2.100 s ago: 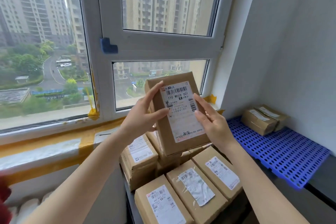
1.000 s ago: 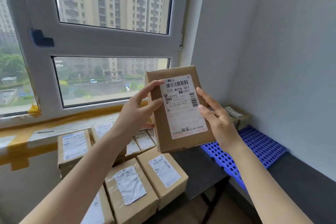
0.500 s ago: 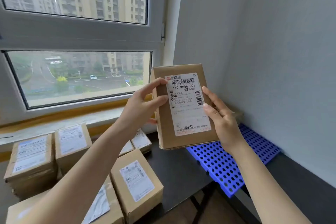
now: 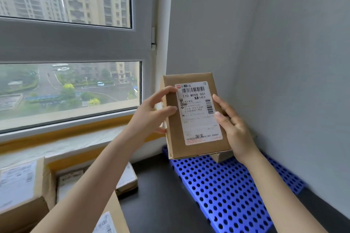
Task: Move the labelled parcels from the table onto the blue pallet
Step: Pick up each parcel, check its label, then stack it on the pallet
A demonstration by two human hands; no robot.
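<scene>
held parcel (image 4: 193, 117): you're holding it upright in the air between both hands, label side facing you, above the far end of the blue pallet (image 4: 223, 191). Not touching the pallet.
label (image 4: 198, 113): white shipping label covering most of the front face, barcode at the top, "110 M008 001" printed under it.
left hand (image 4: 149, 117): gripping the parcel's left edge. Fingers (image 4: 166, 91) are curling over the front face near the label's top left corner, thumb lying on the front lower down, one fingertip showing at the lower left edge.
right hand (image 4: 234, 128): gripping the right edge. Thumb is pressing on the label's right margin; the other fingers are wrapping behind the box, so can't tell how they're lying.
blue pallet: perforated plastic, lying flat on the dark counter (image 4: 161, 195), running along the grey wall (image 4: 284, 81) into the corner.
box on pallet (image 4: 223, 156): one corner is peeking out under the held parcel, sitting at the pallet's far end. The rest is hidden.
other parcels (image 4: 22, 191): brown labelled boxes are sitting at the left end of the counter, under the window sill (image 4: 66, 143), well apart from the pallet. Your left forearm is crossing over some of them.
window (image 4: 72, 89): sitting straight ahead and left, with tower blocks and a street showing outside.
</scene>
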